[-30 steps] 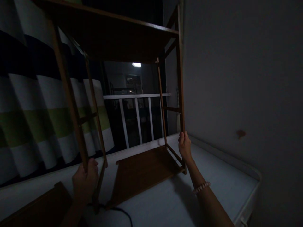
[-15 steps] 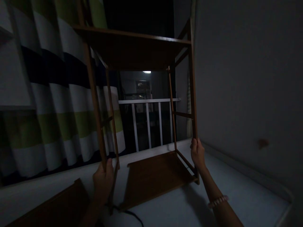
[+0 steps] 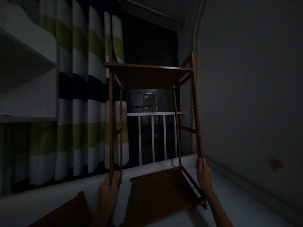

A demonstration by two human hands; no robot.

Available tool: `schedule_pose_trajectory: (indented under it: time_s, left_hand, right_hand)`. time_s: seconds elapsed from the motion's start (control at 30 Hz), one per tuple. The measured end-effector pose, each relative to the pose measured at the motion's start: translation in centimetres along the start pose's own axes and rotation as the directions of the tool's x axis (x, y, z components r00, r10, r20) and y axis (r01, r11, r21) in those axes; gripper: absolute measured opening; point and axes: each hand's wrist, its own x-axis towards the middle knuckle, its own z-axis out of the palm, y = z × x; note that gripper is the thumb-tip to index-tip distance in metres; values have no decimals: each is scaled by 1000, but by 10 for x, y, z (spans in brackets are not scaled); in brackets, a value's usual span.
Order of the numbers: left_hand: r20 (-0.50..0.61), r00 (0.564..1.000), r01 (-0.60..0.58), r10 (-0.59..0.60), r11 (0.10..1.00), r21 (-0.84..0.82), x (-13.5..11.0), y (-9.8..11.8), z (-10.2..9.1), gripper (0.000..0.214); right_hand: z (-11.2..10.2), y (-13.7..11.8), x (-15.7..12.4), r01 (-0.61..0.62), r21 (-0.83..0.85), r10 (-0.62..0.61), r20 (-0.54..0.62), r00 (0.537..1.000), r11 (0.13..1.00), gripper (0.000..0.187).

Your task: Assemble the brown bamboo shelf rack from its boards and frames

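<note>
A brown wooden shelf rack point(image 3: 151, 67) stands upright before me, its upper board fixed between two side frames. My left hand point(image 3: 107, 192) is closed round the lower part of its front left post. Lower down on the front right post, my right hand point(image 3: 204, 176) grips with the fingers wrapped around it. Between the side frames, a brown board point(image 3: 161, 192) lies low on the white surface; its left edge looks apart from the left frame. The foot of the left post is hidden behind my left hand and forearm.
Another brown board point(image 3: 63, 211) lies at the lower left. Behind the rack are a striped curtain point(image 3: 96, 104), a dark window and a white railing point(image 3: 152, 114). A white wall shelf point(image 3: 28, 91) juts out at left; a grey wall point(image 3: 246, 94) bounds the right.
My view has tilted up, so the rack, hands and railing appear lower and more of the curtain and wall shelf shows. Both hands keep their hold on the posts.
</note>
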Motion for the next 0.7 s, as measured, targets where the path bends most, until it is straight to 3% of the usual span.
schedule_pose_trajectory:
  time_s: [0.3,0.5,0.7]
  left_hand:
    - [37,999,-17,18,999,-38,0,-1,-1,48]
    - [25,998,-61,61,998,2,-4,0,4,50]
    - [23,999,-34,34,999,4,-2,-1,4,48]
  right_hand:
    - [3,17,-5,-65,8,65,23,998,998,51]
    - [-2,16,-3,-111,56,111,7,994,992,55]
    - [-3,13,-3,-124,36,124,-4,992,992,57]
